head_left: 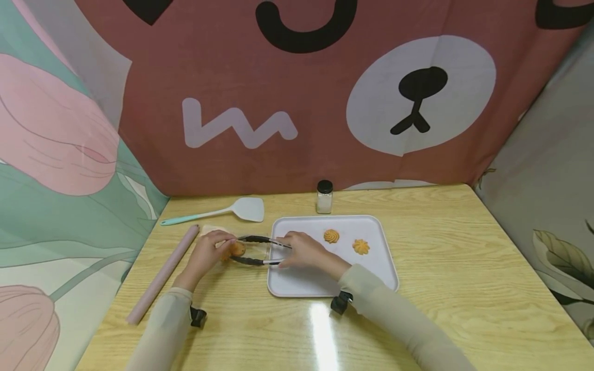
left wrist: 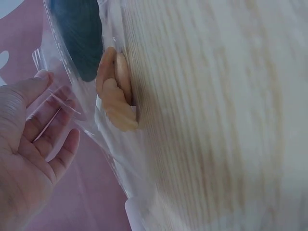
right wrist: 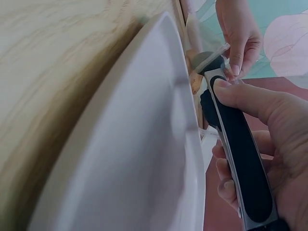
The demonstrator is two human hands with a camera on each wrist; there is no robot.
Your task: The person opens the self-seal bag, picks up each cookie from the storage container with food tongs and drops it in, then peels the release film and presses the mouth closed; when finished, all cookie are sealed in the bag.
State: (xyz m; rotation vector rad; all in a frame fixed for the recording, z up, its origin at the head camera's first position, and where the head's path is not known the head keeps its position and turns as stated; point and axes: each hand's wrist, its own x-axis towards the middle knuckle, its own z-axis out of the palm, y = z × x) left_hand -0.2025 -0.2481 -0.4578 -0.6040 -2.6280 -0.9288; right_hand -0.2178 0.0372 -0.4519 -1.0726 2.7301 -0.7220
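Observation:
My left hand (head_left: 210, 253) pinches the edge of a clear plastic bag (left wrist: 82, 108) between thumb and fingers. Several golden cookies (left wrist: 115, 94) lie inside it, low against the wooden table. With my right hand (head_left: 303, 249) I grip a pair of tongs (right wrist: 240, 154), thumb on one black-padded metal arm and fingers around the other side. The tongs reach left over the white tray's edge, and their dark tip (left wrist: 79, 38) is at the bag beside the cookies. In the head view the tong arms stand apart.
Two piped cookies, one swirled (head_left: 331, 236) and one star-shaped (head_left: 361, 247), sit on the white tray (head_left: 297, 286). Behind it stands a black-lidded jar (head_left: 324, 198). A white spatula (head_left: 248, 209) and a pinkish rolling rod (head_left: 162, 275) lie to the left on the table (head_left: 445, 268).

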